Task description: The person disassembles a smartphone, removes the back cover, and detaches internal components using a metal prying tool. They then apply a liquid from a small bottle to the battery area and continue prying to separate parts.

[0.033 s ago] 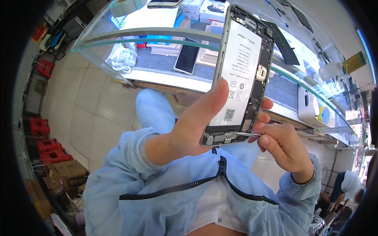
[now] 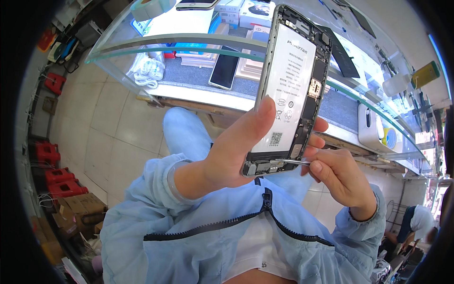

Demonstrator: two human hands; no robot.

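My left hand (image 2: 236, 137) grips an opened phone (image 2: 307, 106) from its lower left side, thumb over the front edge and fingertips showing past the right edge. Inside the phone a long white battery (image 2: 289, 80) with dark printing fills the left part. Circuit boards and metal shields run down the right side. My right hand (image 2: 343, 177) pinches a thin silver metal tool (image 2: 298, 162) between thumb and fingers. Its tip rests at the parts along the phone's bottom end; whether it touches them I cannot tell. The phone is held up, tilted, above my lap.
A glass display counter (image 2: 213, 49) stands in front, with a dark-screened phone (image 2: 224, 71), boxes and bagged white cables (image 2: 147, 68) inside. A black flat panel (image 2: 341, 54) lies on top. Red cases (image 2: 64, 182) and a cardboard box (image 2: 80, 208) are at left. Another person (image 2: 416, 225) bends at far right.
The phone has tilted and risen very slightly. My right hand still holds the silver tool at its bottom end.
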